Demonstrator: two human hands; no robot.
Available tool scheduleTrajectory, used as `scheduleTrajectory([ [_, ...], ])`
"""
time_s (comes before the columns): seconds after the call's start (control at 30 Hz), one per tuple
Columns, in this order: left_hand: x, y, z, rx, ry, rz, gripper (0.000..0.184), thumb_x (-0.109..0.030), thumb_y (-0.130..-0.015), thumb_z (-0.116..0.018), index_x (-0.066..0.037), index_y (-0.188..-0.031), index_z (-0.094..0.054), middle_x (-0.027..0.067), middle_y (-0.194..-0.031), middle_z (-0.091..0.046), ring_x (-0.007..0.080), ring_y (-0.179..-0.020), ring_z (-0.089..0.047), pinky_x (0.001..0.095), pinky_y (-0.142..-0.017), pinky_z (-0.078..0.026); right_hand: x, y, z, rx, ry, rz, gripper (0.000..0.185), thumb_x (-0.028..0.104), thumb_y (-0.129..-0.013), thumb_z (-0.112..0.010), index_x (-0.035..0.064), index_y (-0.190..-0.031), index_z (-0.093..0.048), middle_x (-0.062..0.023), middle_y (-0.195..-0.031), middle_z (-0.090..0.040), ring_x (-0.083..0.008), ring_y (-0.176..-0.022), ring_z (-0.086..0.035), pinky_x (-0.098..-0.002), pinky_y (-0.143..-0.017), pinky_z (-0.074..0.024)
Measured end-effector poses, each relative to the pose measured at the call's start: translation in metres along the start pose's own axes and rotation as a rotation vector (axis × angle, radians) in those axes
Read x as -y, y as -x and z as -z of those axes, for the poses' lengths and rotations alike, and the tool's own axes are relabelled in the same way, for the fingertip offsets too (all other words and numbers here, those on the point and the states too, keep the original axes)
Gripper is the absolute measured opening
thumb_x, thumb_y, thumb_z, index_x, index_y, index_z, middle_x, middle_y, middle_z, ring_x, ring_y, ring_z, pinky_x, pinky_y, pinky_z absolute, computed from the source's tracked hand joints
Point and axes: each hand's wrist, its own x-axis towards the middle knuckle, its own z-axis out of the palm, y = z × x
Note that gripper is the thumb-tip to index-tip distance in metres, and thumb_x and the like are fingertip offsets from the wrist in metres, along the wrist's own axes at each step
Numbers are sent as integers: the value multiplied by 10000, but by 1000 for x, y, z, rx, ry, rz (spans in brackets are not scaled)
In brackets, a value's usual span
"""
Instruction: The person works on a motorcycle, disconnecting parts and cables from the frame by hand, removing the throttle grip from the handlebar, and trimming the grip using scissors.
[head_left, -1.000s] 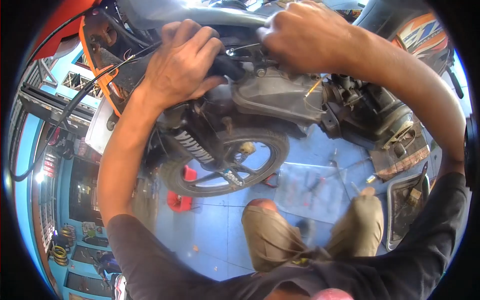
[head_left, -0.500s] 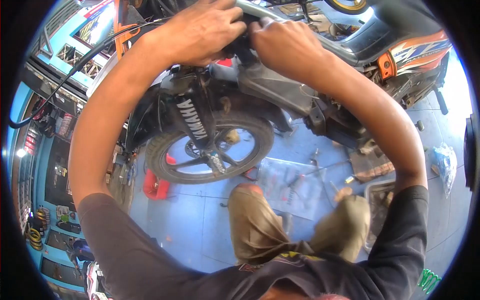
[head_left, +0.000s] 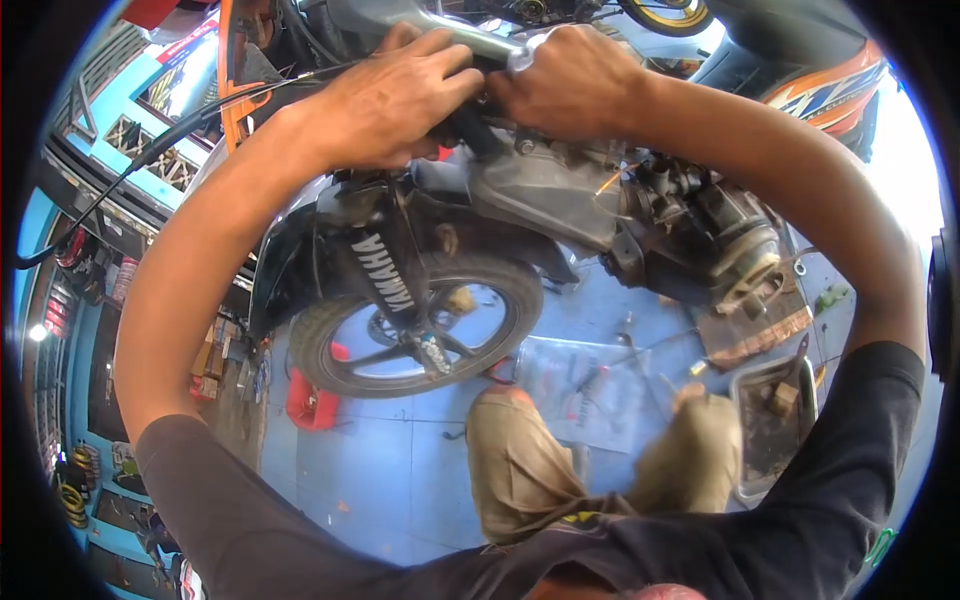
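Note:
A partly stripped motorcycle stands before me, with a dark fork cover (head_left: pixel 378 262) marked YAMAHA over its front wheel (head_left: pixel 520 325). High at its front end, both of my hands work close together beside the grey frame tube (head_left: pixel 465 30). The fingers of my left hand (head_left: pixel 405 95) are curled inward among dark parts, and what they grip is hidden. My right hand (head_left: pixel 575 85) is closed like a fist against the end of the tube; whatever lies inside it does not show. Below my right forearm the bare engine (head_left: pixel 715 215) is exposed.
A tray (head_left: pixel 745 440) with dark contents lies by my right knee. Near it are a wooden block (head_left: pixel 760 325) and a clear plastic sheet (head_left: pixel 570 380). A red container (head_left: pixel 310 400) sits by the wheel. Another motorcycle's orange-and-white panel (head_left: pixel 830 90) is at upper right.
My right elbow has swung outward to the right, uncovering more of the engine and the tray. My right hand has turned and shifted slightly right. My left hand has lowered a little in view.

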Motion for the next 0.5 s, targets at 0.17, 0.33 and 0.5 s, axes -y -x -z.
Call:
scheduleTrajectory([
  [0.17, 4, 5, -4, -73, 65, -29, 573, -154, -658, -822, -34, -1137, -532, 109, -1072, -518, 316, -1084, -494, 450, -912, -369, 0, 5, -14, -44, 61, -2, 242, 198, -938, -528, 4, -834, -629, -101, -609, -602, -261, -519, -652, -390, -437, -530],
  [0.33, 2, 7, -4, -154, 59, -47, 539, -156, -667, -819, -44, -1113, -537, 113, -1086, -530, 319, -1105, -498, 460, -906, -360, 8, 9, -12, -105, 189, 96, 160, 171, -888, -576, 21, -856, -620, -85, -591, -580, -249, -498, -639, -381, -390, -497],
  [0.5, 3, -3, 3, -43, 88, -21, 252, -65, -765, -634, -7, -1009, -610, 148, -963, -564, 318, -1004, -525, 456, -887, -429, 6, 3, -18, -110, 269, 124, 116, 151, -843, -597, 41, -869, -625, -67, -612, -590, -191, -493, -626, -342, -370, -474],
])
